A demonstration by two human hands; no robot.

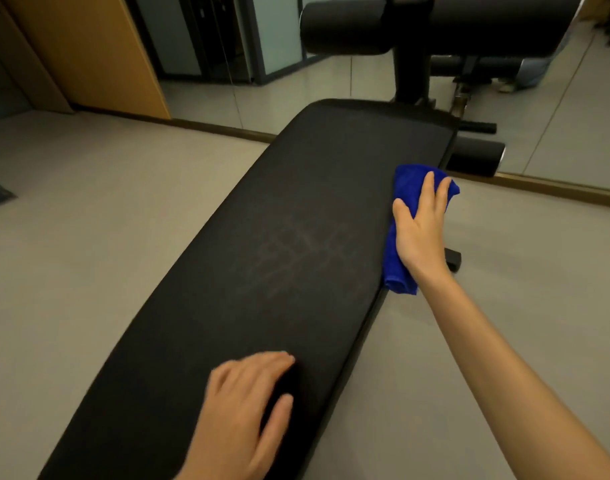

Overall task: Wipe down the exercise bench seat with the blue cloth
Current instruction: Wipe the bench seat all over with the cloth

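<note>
Blue cloth [405, 180] at the right-hand edge of the exercise bench seat [296, 220], toward the far end, draped over the rim with a fold hanging down the side. Likely to slide off and drop to the floor [504, 271]: only pressed, not pinched, and partly past the edge. Likely too to skip the faint pale smears [296, 251] in the middle of the pad, well apart from the cloth. Could also leave fresh marks on the near end from the bare palm resting there.

Right grip [419, 226] spread flat on the cloth, fingers straight and apart, thumb out toward the seat side, pressing rather than clutching. Left grip [241, 410] laid on the near end of the seat, fingers loosely extended, holding nothing; somewhat blurred, so exact contact hard to tell.
</note>
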